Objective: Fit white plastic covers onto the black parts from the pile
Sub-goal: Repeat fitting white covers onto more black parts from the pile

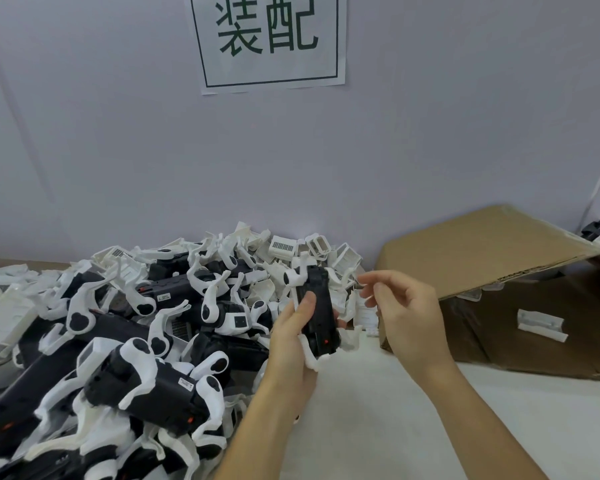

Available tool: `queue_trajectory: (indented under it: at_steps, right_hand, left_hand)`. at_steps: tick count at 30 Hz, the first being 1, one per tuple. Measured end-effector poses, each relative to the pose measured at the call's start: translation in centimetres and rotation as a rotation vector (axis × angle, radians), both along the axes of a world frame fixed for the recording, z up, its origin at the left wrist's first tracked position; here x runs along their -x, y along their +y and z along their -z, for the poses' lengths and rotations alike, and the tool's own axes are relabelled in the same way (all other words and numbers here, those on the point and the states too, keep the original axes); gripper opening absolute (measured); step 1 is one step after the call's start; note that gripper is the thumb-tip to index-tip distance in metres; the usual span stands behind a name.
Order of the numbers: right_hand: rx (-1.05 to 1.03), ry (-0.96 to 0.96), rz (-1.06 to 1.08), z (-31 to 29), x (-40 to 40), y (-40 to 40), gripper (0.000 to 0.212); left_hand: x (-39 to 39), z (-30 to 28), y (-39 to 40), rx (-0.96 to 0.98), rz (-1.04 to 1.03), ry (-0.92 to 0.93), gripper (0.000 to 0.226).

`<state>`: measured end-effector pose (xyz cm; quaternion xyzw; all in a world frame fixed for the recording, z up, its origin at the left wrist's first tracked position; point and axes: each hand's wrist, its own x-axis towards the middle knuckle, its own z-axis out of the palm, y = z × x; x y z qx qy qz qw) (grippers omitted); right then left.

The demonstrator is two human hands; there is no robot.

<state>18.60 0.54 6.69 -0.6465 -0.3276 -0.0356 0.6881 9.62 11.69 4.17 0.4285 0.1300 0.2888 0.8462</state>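
Note:
My left hand (291, 337) grips a black part (321, 313) upright in front of the pile, thumb pressed on its front face. White leg-like pieces stick out at its top and bottom. My right hand (406, 306) hovers just right of the part, fingers loosely curled and apart, holding nothing that I can see. A large pile of black parts with white legs (136, 358) spreads across the left of the table. Loose white plastic covers (284, 247) are heaped at the back of the pile.
A tipped brown cardboard box (492, 258) lies at the right with a white cover (541, 323) inside it. White tabletop (378, 427) lies under my forearms. A paper sign (267, 39) hangs on the grey wall behind.

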Motion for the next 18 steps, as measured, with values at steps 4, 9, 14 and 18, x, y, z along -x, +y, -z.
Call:
queue_trajectory:
  at_steps: [4, 9, 14, 18]
  right_hand:
    - [0.091, 0.035, -0.013, -0.1, -0.5, -0.3, 0.03]
    - [0.184, -0.069, -0.147, -1.0, -0.5, -1.5, 0.029]
    - [0.452, -0.343, -0.216, -0.5, 0.6, -0.8, 0.035]
    - [0.582, -0.559, -0.094, 1.0, 1.3, 0.5, 0.066]
  left_hand:
    - [-0.3, 0.0, 0.1, -0.047, -0.04, 0.026, 0.049]
    - [-0.7, -0.2, 0.3, 0.037, -0.071, 0.063, 0.043]
    - [-0.9, -0.1, 0.4, 0.143, -0.057, 0.029, 0.041]
    - [-1.1, 0.5, 0.6, 0.024, -0.203, -0.052, 0.074]
